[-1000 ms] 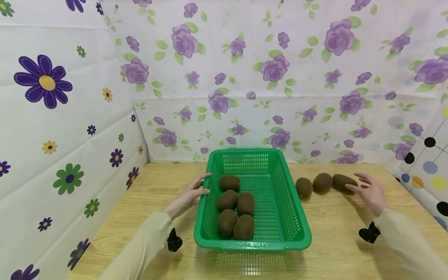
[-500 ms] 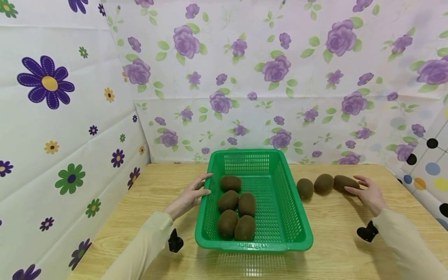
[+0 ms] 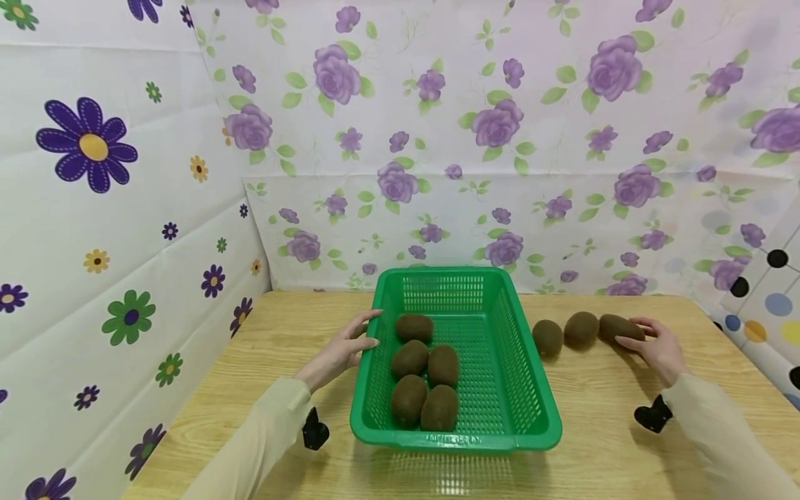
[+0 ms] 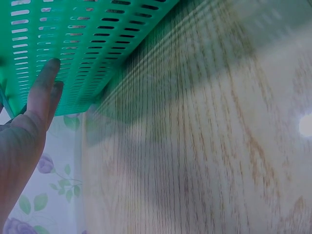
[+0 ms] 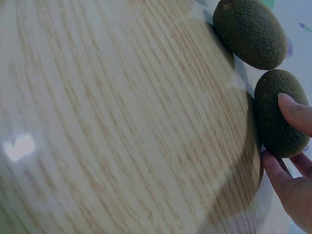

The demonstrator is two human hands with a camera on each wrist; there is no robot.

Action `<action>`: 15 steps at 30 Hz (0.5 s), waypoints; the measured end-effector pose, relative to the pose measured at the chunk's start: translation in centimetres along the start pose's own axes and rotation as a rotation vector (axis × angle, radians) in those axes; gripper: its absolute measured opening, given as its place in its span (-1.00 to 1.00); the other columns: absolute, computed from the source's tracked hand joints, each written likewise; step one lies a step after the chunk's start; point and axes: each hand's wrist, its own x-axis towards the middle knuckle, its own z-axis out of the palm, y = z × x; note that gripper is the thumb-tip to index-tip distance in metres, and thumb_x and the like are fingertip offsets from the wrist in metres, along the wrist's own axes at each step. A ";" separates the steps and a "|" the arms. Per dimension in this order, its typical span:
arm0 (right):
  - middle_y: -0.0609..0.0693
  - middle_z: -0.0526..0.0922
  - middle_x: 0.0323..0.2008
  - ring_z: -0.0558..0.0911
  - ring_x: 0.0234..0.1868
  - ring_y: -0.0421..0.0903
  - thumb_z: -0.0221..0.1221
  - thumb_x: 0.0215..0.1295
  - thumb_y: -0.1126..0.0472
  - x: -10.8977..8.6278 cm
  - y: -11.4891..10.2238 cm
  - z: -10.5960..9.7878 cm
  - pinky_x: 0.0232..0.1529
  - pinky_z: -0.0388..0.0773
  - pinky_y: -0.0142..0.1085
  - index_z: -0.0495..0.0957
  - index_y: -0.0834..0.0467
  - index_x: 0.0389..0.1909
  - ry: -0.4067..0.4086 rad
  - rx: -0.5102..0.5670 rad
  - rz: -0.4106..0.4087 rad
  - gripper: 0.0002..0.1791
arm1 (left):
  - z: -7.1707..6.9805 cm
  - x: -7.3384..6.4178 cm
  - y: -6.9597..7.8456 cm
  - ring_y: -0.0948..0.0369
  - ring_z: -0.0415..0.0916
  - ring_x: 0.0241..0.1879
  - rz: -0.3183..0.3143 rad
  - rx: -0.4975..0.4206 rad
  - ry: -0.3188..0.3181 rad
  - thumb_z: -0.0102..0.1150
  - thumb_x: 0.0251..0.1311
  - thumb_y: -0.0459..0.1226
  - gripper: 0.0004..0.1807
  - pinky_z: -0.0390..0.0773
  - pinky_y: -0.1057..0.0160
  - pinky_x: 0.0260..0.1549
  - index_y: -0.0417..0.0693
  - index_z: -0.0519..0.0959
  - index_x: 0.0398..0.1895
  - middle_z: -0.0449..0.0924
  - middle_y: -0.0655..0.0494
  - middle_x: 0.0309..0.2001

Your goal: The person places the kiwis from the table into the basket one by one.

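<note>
A green plastic basket holds several brown kiwis gathered along its left side. My left hand grips the basket's left side; thumb and index finger reach the rim, while other fingers lie against the slotted outer wall in the left wrist view. To the right of the basket, three kiwis form a row on the table. My right hand holds the rightmost kiwi, thumb on its near face and fingers around its end. The middle kiwi sits just beyond it, and the third kiwi is nearest the basket.
Under everything is a wood-grain table. A white cloth with purple roses hangs behind it, and a flowered sheet covers the left side. A dotted sheet borders the right edge.
The fingers and thumb of my right hand have closed onto the rightmost kiwi. My left hand and the basket keep their places, while the whole view has shifted slightly.
</note>
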 end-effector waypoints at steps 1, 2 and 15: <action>0.51 0.11 0.13 0.17 0.07 0.39 0.22 0.17 0.09 0.0 0.0 0.0 -0.09 0.23 0.11 0.11 0.45 0.21 0.007 -0.006 0.003 -0.24 | 0.0 0.0 0.0 -0.23 0.09 0.17 0.002 0.000 -0.007 -0.16 0.31 -0.45 -0.35 0.45 -0.03 -0.17 0.01 -0.09 0.41 -0.16 -0.21 0.32; 0.50 0.12 0.13 0.19 0.06 0.37 0.22 0.16 0.08 0.0 0.1 0.0 -0.12 0.26 0.07 0.13 0.44 0.20 0.011 -0.007 0.006 -0.25 | 0.0 -0.1 0.0 -0.24 0.09 0.16 0.004 -0.003 -0.012 -0.16 0.31 -0.45 -0.35 0.45 -0.03 -0.17 0.01 -0.09 0.41 -0.17 -0.21 0.32; 0.48 0.12 0.12 0.30 -0.02 0.30 0.22 0.16 0.06 -0.6 -0.2 -0.9 -0.39 0.49 -0.30 0.15 0.42 0.19 0.012 0.038 0.060 -0.25 | 0.0 -0.2 0.1 -0.24 0.13 0.15 0.013 0.002 -0.026 -0.15 0.31 -0.44 -0.35 0.45 -0.02 -0.16 -0.01 -0.09 0.41 -0.19 -0.18 0.33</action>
